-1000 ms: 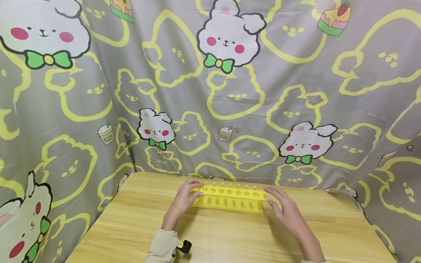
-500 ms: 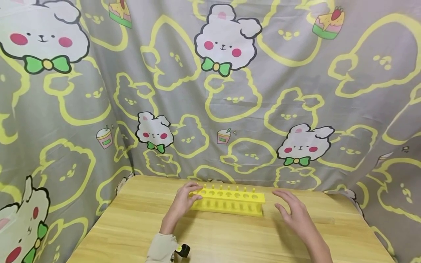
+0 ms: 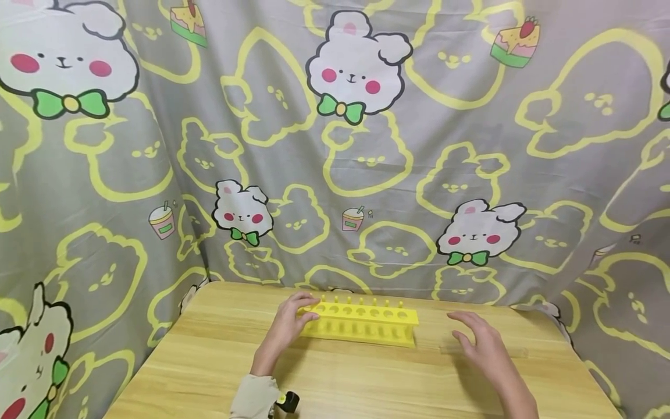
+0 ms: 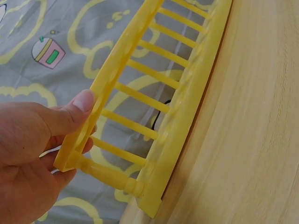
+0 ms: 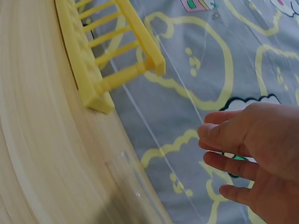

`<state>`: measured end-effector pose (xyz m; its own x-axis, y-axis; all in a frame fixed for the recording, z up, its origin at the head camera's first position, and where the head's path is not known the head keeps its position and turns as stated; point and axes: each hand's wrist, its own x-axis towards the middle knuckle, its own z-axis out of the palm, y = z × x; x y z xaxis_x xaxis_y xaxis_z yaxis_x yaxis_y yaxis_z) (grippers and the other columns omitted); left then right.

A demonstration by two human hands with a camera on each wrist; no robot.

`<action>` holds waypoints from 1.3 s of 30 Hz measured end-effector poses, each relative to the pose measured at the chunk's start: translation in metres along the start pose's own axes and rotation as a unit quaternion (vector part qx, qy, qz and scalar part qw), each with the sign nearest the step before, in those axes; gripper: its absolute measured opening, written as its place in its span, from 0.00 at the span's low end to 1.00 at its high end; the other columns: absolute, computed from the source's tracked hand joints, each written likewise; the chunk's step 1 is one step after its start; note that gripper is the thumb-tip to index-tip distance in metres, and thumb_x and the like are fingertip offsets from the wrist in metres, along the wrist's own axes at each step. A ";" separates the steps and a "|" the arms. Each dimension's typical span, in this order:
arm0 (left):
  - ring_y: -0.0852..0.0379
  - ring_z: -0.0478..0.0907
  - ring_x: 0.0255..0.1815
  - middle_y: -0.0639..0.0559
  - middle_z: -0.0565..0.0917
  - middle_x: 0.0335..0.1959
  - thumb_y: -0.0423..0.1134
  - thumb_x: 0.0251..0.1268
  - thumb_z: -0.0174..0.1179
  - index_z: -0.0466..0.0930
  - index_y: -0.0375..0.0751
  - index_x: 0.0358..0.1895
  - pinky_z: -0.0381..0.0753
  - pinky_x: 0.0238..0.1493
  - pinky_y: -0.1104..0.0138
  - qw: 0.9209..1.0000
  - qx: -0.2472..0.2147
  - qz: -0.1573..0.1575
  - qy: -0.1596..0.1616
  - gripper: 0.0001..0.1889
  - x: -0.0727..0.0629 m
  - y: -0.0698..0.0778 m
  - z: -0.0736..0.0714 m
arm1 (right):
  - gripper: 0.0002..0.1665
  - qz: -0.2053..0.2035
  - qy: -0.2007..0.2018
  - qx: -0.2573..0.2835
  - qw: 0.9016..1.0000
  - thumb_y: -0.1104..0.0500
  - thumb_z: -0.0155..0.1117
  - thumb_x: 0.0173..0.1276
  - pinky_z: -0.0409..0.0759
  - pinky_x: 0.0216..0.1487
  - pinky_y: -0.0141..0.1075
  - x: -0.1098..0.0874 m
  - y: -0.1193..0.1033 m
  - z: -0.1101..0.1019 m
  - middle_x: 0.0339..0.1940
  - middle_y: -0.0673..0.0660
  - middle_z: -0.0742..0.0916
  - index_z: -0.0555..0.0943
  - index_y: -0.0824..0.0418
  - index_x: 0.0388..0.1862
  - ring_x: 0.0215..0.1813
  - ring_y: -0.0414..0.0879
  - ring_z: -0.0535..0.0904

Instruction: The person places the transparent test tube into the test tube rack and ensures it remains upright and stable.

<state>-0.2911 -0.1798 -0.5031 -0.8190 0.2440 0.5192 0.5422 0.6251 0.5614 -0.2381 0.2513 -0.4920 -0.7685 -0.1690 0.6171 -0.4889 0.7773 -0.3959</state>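
Observation:
A yellow test tube rack (image 3: 361, 342) with a row of round holes and a row of pegs stands upright on the wooden table. At its left end my left hand (image 3: 285, 323) grips the upper board, the thumb lying on the near edge in the left wrist view. My right hand (image 3: 487, 346) is held over the table, apart from the rack's right end, with fingers loosely bent and nothing in them. Below it lies a clear tube (image 5: 138, 189), possibly a test tube; the head view shows it only faintly, partly behind the hand.
The wooden table (image 3: 335, 390) reaches back to a grey curtain (image 3: 293, 157) printed with rabbits, which hangs behind and at both sides. A small black device (image 3: 287, 401) sits at my left wrist beside the sleeve (image 3: 255, 396).
My right hand has let go of the rack's right end and moved right, over the clear tube. My left hand still holds the left end; the head view has shifted slightly.

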 end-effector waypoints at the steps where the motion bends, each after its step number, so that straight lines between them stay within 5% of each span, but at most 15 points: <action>1: 0.42 0.82 0.54 0.41 0.84 0.51 0.30 0.55 0.74 0.87 0.31 0.51 0.83 0.58 0.51 1.000 -0.003 -0.003 0.000 0.18 -0.001 0.000 0.000 | 0.28 0.006 -0.004 0.001 1.000 0.78 0.75 0.53 0.80 0.53 0.63 -0.001 0.002 -0.001 0.52 0.64 0.87 0.84 0.65 0.54 0.54 0.65 0.83; 23: 0.41 0.82 0.53 0.40 0.84 0.50 0.30 0.55 0.74 0.87 0.30 0.51 0.83 0.57 0.49 1.000 -0.006 0.002 0.011 0.18 0.000 0.000 0.001 | 0.21 0.147 -0.150 0.003 0.978 0.76 0.66 0.64 0.75 0.59 0.70 -0.018 0.030 -0.011 0.58 0.74 0.82 0.84 0.67 0.56 0.62 0.77 0.74; 32: 0.42 0.82 0.53 0.41 0.85 0.50 0.30 0.55 0.74 0.87 0.31 0.51 0.84 0.55 0.50 1.000 -0.006 0.012 0.008 0.19 -0.002 -0.001 0.001 | 0.22 0.183 -0.179 0.015 0.966 0.77 0.65 0.62 0.78 0.57 0.67 -0.025 0.040 -0.006 0.58 0.74 0.82 0.84 0.67 0.55 0.63 0.77 0.74; 39: 0.40 0.81 0.56 0.39 0.84 0.52 0.30 0.56 0.74 0.86 0.30 0.53 0.82 0.59 0.48 1.000 -0.016 -0.011 -0.003 0.19 -0.001 0.000 0.000 | 0.20 0.171 -0.170 0.006 0.970 0.79 0.66 0.59 0.80 0.57 0.64 -0.027 0.047 0.001 0.51 0.70 0.85 0.86 0.68 0.50 0.56 0.72 0.80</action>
<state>-0.2898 -0.1799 -0.5038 -0.8324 0.2344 0.5022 0.5289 0.6067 0.5934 -0.2403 0.2915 -0.5282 -0.9776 -0.0940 0.1885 -0.1840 0.8169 -0.5467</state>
